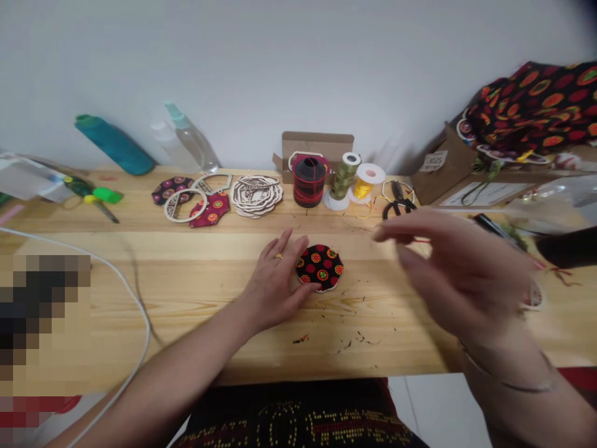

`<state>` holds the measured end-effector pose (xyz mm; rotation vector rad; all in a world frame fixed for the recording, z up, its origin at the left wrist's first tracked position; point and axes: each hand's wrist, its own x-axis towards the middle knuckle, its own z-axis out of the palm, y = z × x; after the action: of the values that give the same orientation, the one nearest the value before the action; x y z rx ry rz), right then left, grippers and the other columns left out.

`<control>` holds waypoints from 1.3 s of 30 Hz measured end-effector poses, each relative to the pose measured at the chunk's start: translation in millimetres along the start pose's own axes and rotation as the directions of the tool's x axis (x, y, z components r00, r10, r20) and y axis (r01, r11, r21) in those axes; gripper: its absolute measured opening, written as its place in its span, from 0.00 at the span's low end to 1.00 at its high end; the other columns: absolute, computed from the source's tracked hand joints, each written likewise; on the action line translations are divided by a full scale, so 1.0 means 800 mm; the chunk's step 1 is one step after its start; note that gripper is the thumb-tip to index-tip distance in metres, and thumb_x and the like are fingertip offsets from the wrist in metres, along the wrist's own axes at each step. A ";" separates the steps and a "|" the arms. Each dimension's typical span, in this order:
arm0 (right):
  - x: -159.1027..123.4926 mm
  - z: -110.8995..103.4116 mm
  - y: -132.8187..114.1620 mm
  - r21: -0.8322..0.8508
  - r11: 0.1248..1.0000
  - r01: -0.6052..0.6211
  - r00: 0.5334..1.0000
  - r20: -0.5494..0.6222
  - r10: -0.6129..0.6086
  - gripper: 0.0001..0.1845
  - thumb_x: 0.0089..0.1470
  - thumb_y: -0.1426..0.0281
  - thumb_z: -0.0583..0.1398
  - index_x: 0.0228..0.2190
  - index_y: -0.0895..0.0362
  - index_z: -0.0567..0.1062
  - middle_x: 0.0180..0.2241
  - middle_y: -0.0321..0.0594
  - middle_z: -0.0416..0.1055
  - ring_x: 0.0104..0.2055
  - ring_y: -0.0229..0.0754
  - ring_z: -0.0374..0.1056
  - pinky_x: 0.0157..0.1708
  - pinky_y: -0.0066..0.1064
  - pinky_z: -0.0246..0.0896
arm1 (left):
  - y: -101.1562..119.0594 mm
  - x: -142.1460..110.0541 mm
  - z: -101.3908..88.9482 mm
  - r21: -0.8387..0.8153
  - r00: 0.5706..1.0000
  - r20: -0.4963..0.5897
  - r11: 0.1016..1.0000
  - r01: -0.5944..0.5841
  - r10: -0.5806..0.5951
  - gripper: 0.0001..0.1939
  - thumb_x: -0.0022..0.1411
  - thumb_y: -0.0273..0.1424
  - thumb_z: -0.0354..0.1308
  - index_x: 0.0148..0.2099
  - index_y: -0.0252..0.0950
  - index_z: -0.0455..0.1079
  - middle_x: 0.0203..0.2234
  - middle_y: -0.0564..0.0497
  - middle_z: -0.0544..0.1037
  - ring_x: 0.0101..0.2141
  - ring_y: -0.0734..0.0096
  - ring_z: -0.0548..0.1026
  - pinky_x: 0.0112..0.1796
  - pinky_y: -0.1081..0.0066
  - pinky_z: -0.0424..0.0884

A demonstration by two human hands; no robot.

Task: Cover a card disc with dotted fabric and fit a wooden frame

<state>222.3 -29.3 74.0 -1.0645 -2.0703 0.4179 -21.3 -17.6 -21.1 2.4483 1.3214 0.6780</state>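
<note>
The patterned disc (323,264) touches the left hand (275,283), its thumb and fingers apart. Right of the disc hangs the blurred right hand (471,277); I cannot tell its grip.

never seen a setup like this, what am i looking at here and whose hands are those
No machine here: these are a person's own bare hands, seen from a camera on that person's head, looking forward and down. There is just this one view.

The left hand rests on a wooden table, its thumb on the edge of a roundish patterned cloth piece. The right hand is raised and blurred, so I can't tell whether it holds anything.

Toward the wall stand a red and black spool, a green spool and a yellow spool, with a pile of cut-out shapes to their left. On the far right, patterned cloth lies over a cardboard box.
</note>
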 end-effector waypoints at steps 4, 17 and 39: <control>0.001 0.047 0.045 0.042 0.998 0.043 0.998 0.053 -0.045 0.15 0.57 0.75 0.56 0.44 0.50 0.75 0.36 0.40 0.75 0.39 0.43 0.69 0.40 0.40 0.67 | -0.001 -0.001 0.003 -0.010 1.000 -0.005 1.000 -0.010 0.010 0.39 0.59 0.44 0.59 0.66 0.35 0.49 0.57 0.38 0.69 0.64 0.49 0.53 0.59 0.46 0.55; -0.013 0.083 0.084 0.028 0.999 -0.040 0.986 0.165 0.035 0.17 0.54 0.72 0.62 0.47 0.52 0.75 0.40 0.44 0.66 0.45 0.46 0.65 0.42 0.40 0.67 | -0.001 -0.001 0.004 -0.013 1.000 0.023 1.000 0.000 0.000 0.43 0.59 0.43 0.59 0.68 0.35 0.42 0.57 0.40 0.70 0.65 0.52 0.52 0.59 0.48 0.54; -0.010 0.077 0.084 0.093 0.995 -0.039 0.985 0.169 0.023 0.19 0.54 0.74 0.61 0.48 0.54 0.74 0.40 0.45 0.70 0.45 0.46 0.64 0.46 0.42 0.66 | 0.001 0.001 0.000 -0.028 0.998 -0.052 0.999 -0.025 0.023 0.36 0.58 0.37 0.60 0.64 0.29 0.54 0.57 0.35 0.68 0.63 0.49 0.56 0.58 0.49 0.58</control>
<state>216.1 7.4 -9.3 -1.0352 -2.1585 0.6360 -20.4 -17.7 -20.9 2.4430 1.2939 0.7664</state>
